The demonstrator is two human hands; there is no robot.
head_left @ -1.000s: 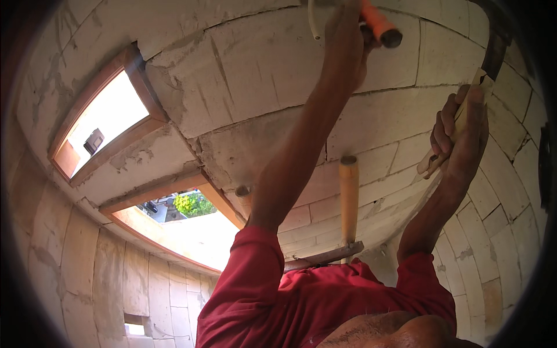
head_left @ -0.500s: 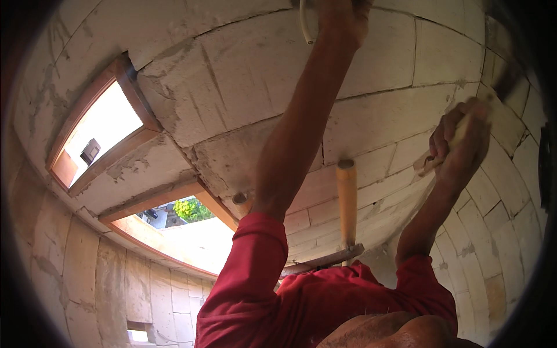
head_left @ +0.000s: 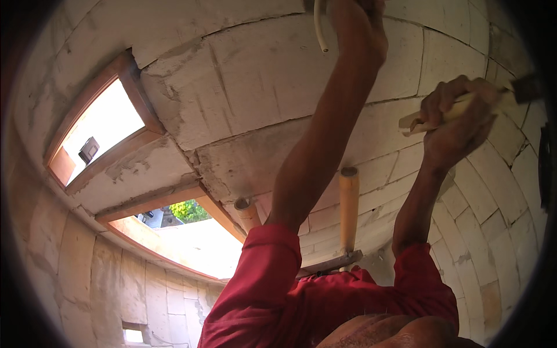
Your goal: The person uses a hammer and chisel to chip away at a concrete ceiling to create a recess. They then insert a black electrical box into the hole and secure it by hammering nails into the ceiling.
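Observation:
High at the upper edge is my left hand, its arm stretched up against the block wall. Its fingers are cut off by the picture's edge, so what they hold is hidden. Beside it a pale cable hangs down with its cut end free. My right hand, raised at the right, is closed around a hammer-like tool with a pale handle. Loose pale wrapping or a flat flap sticks out at the handle's near end. The tool's dark head, at the far right, is smeared by motion.
Two wooden poles, one upright and one behind my left arm, stand below, near a wooden crosspiece. At left are two wood-framed openings, an upper one and a lower one. Block walls curve around both sides.
My left hand and arm have shifted right, and the cable appears further right and lower. My right hand has tilted, bringing the handle flatter and the tool's head lower and further right.

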